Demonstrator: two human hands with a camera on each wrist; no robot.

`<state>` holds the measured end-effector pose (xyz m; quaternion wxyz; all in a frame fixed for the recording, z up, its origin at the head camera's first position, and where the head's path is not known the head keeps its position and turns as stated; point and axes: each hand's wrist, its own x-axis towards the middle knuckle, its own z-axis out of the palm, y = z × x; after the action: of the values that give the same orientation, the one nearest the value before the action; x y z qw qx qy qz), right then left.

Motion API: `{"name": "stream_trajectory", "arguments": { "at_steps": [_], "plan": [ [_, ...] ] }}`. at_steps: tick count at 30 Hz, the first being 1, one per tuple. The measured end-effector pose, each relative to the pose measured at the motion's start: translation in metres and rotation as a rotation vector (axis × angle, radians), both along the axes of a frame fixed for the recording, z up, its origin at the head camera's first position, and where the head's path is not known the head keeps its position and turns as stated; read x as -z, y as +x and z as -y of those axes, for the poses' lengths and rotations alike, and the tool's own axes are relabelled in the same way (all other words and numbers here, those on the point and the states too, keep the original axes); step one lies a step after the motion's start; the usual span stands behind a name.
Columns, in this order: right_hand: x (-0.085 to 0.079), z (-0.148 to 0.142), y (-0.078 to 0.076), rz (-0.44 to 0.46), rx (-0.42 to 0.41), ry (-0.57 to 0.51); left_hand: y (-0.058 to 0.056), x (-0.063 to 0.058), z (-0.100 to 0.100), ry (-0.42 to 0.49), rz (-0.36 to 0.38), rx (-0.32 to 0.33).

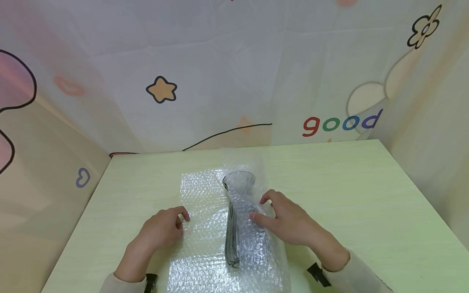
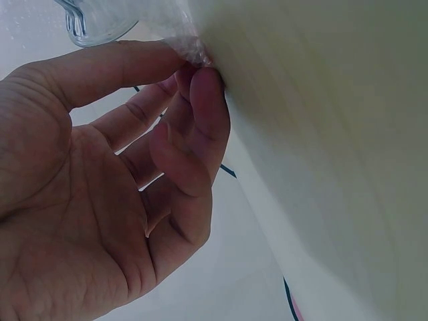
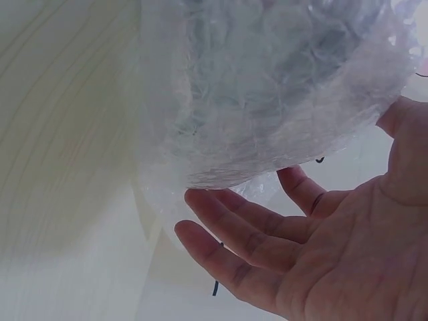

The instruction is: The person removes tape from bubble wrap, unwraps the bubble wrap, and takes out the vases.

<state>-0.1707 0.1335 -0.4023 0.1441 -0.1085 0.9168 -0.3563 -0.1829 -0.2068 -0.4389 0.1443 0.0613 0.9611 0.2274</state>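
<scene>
A clear glass vase [image 1: 231, 240] with a flared rim and ribbed sides lies on its side on a sheet of bubble wrap [image 1: 203, 228]. The sheet's right part is folded over the vase, leaving a strip of its left side bare. At the sheet's left edge, my left hand [image 1: 163, 228] pinches the wrap between thumb and fingertips; the left wrist view shows this hand [image 2: 127, 167] at the edge, close to the tabletop. My right hand [image 1: 289, 219] lies against the covered vase, thumb on top and relaxed fingers along the right side, also seen in the right wrist view [image 3: 307, 234].
The pale green wood-grain table [image 1: 348, 195] extends on both sides of the wrap. Behind it hangs a printed cloth [image 1: 220, 81] with a star and the word "good". Cloth also borders the table on the left and right.
</scene>
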Motion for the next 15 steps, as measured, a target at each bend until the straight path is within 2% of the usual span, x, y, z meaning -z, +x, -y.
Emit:
{"name": "stream_trajectory", "arguments": {
  "at_steps": [15],
  "plan": [
    [0.0007,-0.0072,0.0012,-0.012,0.013,-0.007,-0.0001,-0.0009,-0.0006,0.0,0.002,0.0]
  ]
}}
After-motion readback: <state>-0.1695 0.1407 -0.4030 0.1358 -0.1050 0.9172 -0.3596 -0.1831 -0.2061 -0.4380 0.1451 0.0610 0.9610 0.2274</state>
